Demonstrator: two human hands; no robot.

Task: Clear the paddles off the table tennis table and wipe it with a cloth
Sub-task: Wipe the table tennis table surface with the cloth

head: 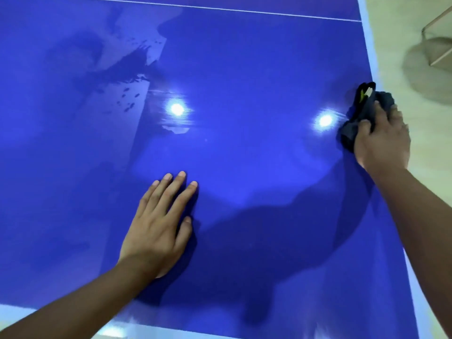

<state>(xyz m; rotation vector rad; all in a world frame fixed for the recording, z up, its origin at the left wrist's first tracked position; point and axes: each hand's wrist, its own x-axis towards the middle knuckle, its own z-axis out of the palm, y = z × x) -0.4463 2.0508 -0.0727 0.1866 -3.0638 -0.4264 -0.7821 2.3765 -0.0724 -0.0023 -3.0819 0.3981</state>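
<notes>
There is one blue desk (244, 69) in view, one dark cloth (362, 111) and two hands. The shiny top of the desk shows two bright spots of reflected light, one near the middle (177, 109) and one further to the right (325, 120), just beside the cloth. One thin white line (244, 10) crosses the desk at the far side, and pale bands run along its right and near edges. The cloth lies bunched on the desk close to the right edge, with a small yellow-green part at its far tip. The right hand (384, 138) is on top of the cloth with the fingers and the thumb curled around it, so it grips the cloth against the surface; the right arm reaches out along the right edge. The left hand (159, 226) lies flat on the desk in the near middle part, palm down, fingers straight and close together, pointing away and a little to the right, and it holds nothing. Right of the desk is a beige floor (428, 155), and on it, at the far right, stands part of one thin metal frame (437, 33).
</notes>
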